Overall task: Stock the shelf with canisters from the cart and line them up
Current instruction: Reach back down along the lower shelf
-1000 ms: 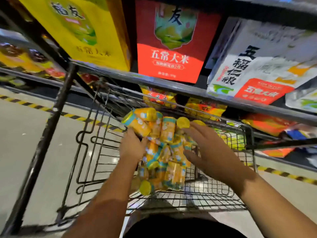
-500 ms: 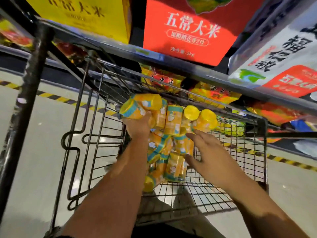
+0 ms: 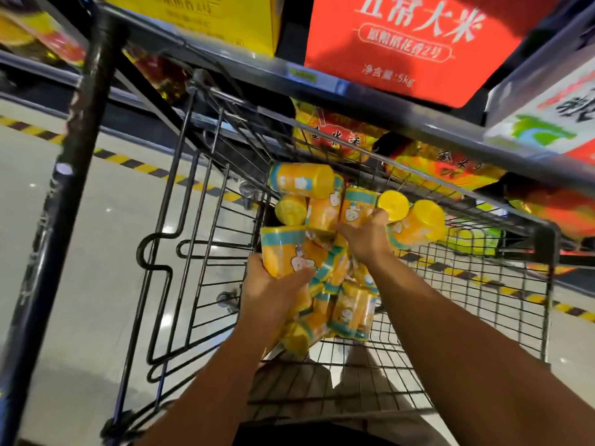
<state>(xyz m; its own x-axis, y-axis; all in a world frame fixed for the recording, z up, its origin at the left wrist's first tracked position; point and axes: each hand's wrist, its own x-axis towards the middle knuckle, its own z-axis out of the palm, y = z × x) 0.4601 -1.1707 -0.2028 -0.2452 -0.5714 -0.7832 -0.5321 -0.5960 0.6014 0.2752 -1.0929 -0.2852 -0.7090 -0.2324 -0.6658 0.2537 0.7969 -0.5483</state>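
HEAD VIEW: A person is reaching both bare arms into a wire cart [image 3: 547, 243] standing against a shelf [image 3: 322, 79]. Yellow canisters [image 3: 351, 305] with teal bands are lying heaped in the middle of the cart. The left hand [image 3: 273, 286] is gripping one canister [image 3: 283, 252] at the heap's near-left side, with fingers and thumb wrapped round its lower end. The right hand [image 3: 367, 238] is curling its fingers over a second canister [image 3: 357, 204] toward the cart's far side, with the thumb lying against that canister's right edge. More canisters are lying on their sides across the top of the heap, two of them showing yellow lids at the cart's far right. Above the cart's far rim, a red box [image 3: 412, 43] and a yellow box [image 3: 206, 17] are sitting on the shelf. Orange bags [image 3: 338, 133] are lying on the level below, behind the cart. Left of the cart, striped tape [image 3: 145, 165] is crossing the pale floor [image 3: 80, 239].
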